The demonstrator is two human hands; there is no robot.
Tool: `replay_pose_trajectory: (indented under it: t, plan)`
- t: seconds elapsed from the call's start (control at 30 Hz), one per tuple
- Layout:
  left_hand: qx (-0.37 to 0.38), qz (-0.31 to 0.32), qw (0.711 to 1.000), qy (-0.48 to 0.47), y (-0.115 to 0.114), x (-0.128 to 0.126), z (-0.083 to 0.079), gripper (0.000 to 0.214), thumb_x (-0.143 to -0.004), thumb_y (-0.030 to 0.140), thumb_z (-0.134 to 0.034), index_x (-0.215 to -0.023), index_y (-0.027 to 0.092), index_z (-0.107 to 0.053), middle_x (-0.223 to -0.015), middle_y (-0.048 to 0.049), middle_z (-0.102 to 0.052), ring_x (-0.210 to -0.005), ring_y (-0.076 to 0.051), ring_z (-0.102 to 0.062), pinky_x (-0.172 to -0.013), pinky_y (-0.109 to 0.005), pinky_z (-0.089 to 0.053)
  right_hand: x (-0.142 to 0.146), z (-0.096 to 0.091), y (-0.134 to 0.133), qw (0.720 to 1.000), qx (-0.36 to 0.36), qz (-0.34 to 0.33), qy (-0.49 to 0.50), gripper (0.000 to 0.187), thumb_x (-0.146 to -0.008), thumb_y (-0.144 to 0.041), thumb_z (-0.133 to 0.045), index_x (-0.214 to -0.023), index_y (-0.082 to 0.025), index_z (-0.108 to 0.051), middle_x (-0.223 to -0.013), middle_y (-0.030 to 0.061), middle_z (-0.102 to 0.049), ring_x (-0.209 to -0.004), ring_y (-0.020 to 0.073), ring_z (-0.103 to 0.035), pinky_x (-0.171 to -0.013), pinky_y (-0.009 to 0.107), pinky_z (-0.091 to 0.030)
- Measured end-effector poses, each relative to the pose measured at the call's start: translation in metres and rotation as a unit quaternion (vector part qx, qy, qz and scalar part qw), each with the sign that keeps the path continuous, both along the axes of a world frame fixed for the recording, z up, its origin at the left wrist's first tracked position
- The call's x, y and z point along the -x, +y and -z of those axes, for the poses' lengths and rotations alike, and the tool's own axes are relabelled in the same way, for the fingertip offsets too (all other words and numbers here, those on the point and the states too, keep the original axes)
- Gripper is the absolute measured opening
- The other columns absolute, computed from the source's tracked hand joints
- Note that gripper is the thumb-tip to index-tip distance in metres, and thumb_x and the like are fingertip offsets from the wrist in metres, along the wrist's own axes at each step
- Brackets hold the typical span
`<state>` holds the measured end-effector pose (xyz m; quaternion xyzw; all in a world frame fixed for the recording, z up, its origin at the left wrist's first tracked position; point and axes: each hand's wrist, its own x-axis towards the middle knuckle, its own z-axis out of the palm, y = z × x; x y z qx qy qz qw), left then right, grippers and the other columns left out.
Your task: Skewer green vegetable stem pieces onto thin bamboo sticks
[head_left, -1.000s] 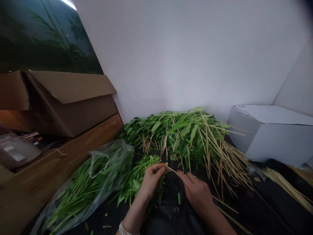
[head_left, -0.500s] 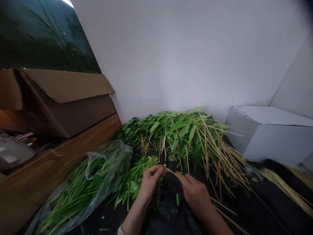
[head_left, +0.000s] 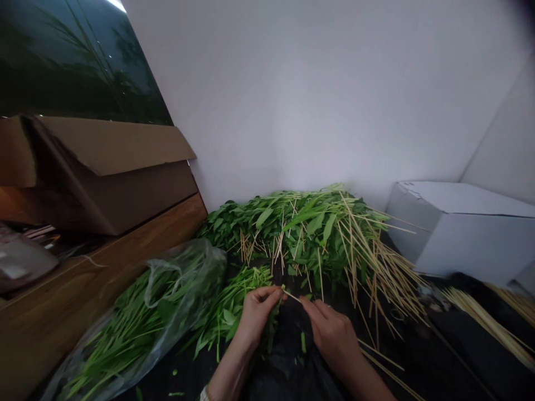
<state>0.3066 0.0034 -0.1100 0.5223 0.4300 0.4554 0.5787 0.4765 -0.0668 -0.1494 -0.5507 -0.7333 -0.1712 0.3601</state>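
Note:
My left hand (head_left: pixel 259 313) pinches the end of a green stem between thumb and forefinger, with a few leaves hanging below it. From the right, my right hand (head_left: pixel 331 328) holds a thin bamboo skewer (head_left: pixel 292 295), closed around it. The skewer's far tip meets the stem at my left fingertips; how deep it goes in cannot be made out. Just left of my left hand lies a loose bunch of leafy green stems (head_left: pixel 228 312). Behind both hands spreads a large heap of leafy stems (head_left: pixel 288 217), many with skewers (head_left: pixel 376 262) sticking out to the right.
A clear plastic bag of greens (head_left: pixel 137 317) lies at left, beside a wooden board (head_left: pixel 125 262). An open cardboard box (head_left: pixel 125 178) stands behind it. On the right are a white box (head_left: pixel 472 228) and a skewer bundle (head_left: pixel 489 317). Cut stem bits lie on black sheeting (head_left: pixel 288 373).
Both hands stay almost in place. My left hand and the stem have shifted very slightly toward the right hand, and the skewer's tip now sits right at the left fingertips.

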Motion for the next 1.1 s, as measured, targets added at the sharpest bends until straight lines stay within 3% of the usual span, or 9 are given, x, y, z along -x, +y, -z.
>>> replay_pose_trajectory:
  t: [0.23,0.57,0.77,0.87,0.93,1.03,1.1]
  plan:
    - [0.078,0.032,0.992,-0.091,-0.003,-0.002,0.003,0.028,-0.064,0.042,-0.081,-0.068,0.014,-0.075,-0.067,-0.0053,-0.07,-0.059,-0.01,-0.06,-0.061,-0.019,-0.046,0.001,-0.001,0.0,0.999,-0.019,-0.025,0.017,0.032,-0.096,-0.014,-0.032,-0.114,-0.014,-0.058,-0.079,0.0038,-0.064,-0.066,0.0134,-0.061,-0.062,0.024,-0.043]
    - [0.049,0.076,0.995,-0.04,-0.013,-0.015,0.007,0.031,-0.064,0.043,-0.08,-0.069,0.013,-0.076,-0.066,-0.0066,-0.071,-0.061,-0.013,-0.061,-0.064,-0.022,-0.046,0.008,0.001,-0.002,0.999,-0.018,-0.023,0.025,0.032,-0.095,-0.011,-0.029,-0.109,-0.016,-0.057,-0.079,0.0042,-0.064,-0.066,0.014,-0.062,-0.062,0.025,-0.044]
    - [0.022,0.087,0.996,0.003,-0.02,-0.022,0.009,0.031,-0.064,0.046,-0.078,-0.066,0.015,-0.076,-0.065,-0.0058,-0.072,-0.06,-0.015,-0.061,-0.063,-0.024,-0.045,0.008,0.002,0.0,0.997,-0.014,-0.044,0.059,0.027,-0.096,-0.012,-0.031,-0.098,-0.018,-0.057,-0.074,0.0009,-0.061,-0.065,0.0113,-0.06,-0.063,0.022,-0.042]
    - [-0.032,0.095,0.993,0.059,-0.012,-0.008,-0.001,0.031,-0.068,0.046,-0.075,-0.076,0.016,-0.078,-0.074,-0.0076,-0.075,-0.067,-0.019,-0.064,-0.068,-0.027,-0.048,0.005,-0.001,0.001,0.998,-0.032,-0.015,0.046,0.026,-0.097,-0.013,-0.032,-0.094,-0.018,-0.058,-0.07,0.0001,-0.058,-0.06,0.0113,-0.058,-0.06,0.024,-0.039]
    - [-0.093,0.042,0.987,0.121,0.002,0.009,-0.013,0.032,-0.073,0.045,-0.07,-0.086,0.017,-0.078,-0.081,-0.0082,-0.075,-0.074,-0.022,-0.066,-0.072,-0.029,-0.048,0.003,-0.003,0.002,0.998,-0.04,0.003,0.041,0.027,-0.097,-0.014,-0.032,-0.092,-0.018,-0.058,-0.069,0.0003,-0.058,-0.061,0.0116,-0.057,-0.06,0.024,-0.038]
    - [-0.182,-0.08,0.937,0.288,0.034,0.037,-0.033,0.033,-0.082,0.044,-0.059,-0.088,0.016,-0.076,-0.085,-0.0096,-0.074,-0.08,-0.024,-0.066,-0.073,-0.029,-0.046,0.001,-0.002,0.003,0.998,-0.043,0.005,0.036,0.027,-0.096,-0.013,-0.033,-0.093,-0.018,-0.059,-0.07,0.0007,-0.058,-0.063,0.0119,-0.057,-0.062,0.024,-0.037]
    - [-0.213,-0.15,0.855,0.448,0.055,0.049,-0.04,0.033,-0.085,0.043,-0.054,-0.087,0.018,-0.075,-0.089,-0.0107,-0.073,-0.083,-0.025,-0.065,-0.071,-0.03,-0.044,0.002,-0.002,0.002,0.999,-0.044,0.0,0.026,0.026,-0.096,-0.012,-0.033,-0.093,-0.018,-0.059,-0.07,0.0007,-0.058,-0.062,0.0121,-0.056,-0.063,0.025,-0.036]
